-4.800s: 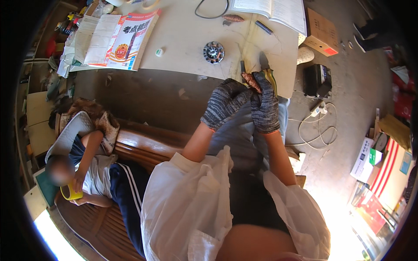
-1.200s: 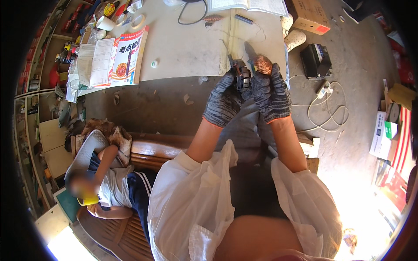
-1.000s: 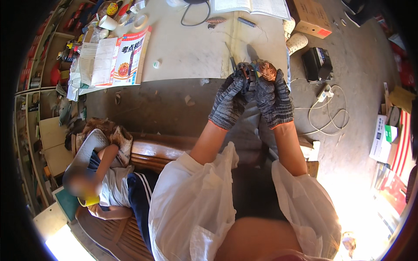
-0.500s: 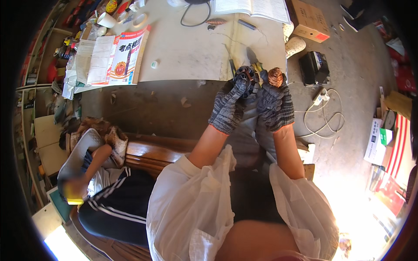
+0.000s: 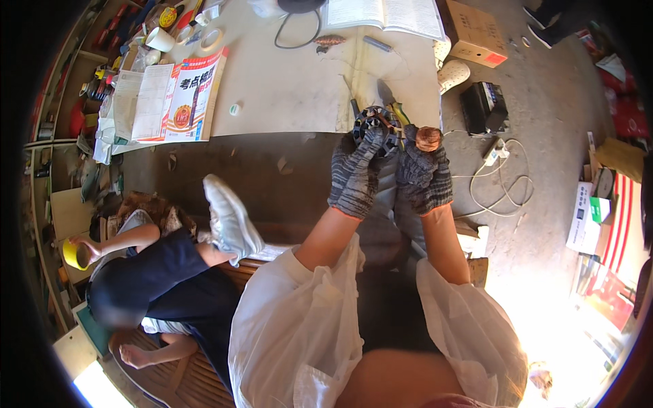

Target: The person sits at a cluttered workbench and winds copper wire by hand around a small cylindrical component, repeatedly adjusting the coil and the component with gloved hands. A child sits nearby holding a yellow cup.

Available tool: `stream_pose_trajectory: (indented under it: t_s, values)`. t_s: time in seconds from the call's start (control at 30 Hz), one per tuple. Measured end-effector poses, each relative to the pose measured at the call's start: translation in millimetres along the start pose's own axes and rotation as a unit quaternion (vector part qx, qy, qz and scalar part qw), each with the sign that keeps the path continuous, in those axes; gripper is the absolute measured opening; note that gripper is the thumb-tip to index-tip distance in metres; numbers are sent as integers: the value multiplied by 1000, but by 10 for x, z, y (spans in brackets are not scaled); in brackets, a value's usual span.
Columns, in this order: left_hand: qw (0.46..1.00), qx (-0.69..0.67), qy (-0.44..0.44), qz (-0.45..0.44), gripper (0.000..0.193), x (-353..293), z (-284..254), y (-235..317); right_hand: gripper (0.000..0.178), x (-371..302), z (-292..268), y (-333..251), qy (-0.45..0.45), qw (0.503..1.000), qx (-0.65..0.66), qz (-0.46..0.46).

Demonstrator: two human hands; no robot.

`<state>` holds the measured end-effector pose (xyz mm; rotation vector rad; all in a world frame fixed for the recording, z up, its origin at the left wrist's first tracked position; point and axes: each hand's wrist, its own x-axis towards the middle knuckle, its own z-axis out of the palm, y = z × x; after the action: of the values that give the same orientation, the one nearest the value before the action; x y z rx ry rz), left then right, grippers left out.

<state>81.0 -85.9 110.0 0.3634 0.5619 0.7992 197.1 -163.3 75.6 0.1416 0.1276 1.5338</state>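
Note:
My left hand [image 5: 355, 170], in a grey knitted glove, is closed around a dark ring-shaped motor stator [image 5: 371, 121] at the table's near edge. Beside it my right hand [image 5: 426, 178], gloved alike, is closed on a coil of copper wire [image 5: 428, 139] that shows above its fingers. Both hands are close together; the strand between them is too fine to make out. Just past the stator lie pliers with yellow and black handles [image 5: 400, 113] and a thin tool with a dark handle [image 5: 354, 106].
On the table [image 5: 286, 102] are a thick book [image 5: 194, 102], an open book [image 5: 384, 17] and tape rolls [image 5: 212, 41]. At left a person [image 5: 160, 272] lies on a wooden bench, holding yellow tape [image 5: 73, 255]. A black battery [image 5: 484, 109], carton [image 5: 476, 34] and white cable [image 5: 507, 187] are on the floor.
Both my hands sit slightly lower in view, and the stator's ring shows more fully. At left, the person has raised a shoed foot and moved the hand with the yellow tape outward.

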Motion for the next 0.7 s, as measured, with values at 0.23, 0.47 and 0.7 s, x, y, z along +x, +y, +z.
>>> stream_pose_trajectory:
  t_s: [0.23, 0.47, 0.7]
  values:
    - [969, 217, -22, 112, 36, 77, -162, -129, 47, -116, 406, 60, 82, 992, -65, -77]
    - [894, 412, -117, 130, 45, 24, -99, -139, 39, -266, 572, -390, 190, 968, -131, -102]
    - [944, 267, -161, -110, 29, 56, -146, -38, 29, -311, 454, -688, 262, 954, -78, -121]
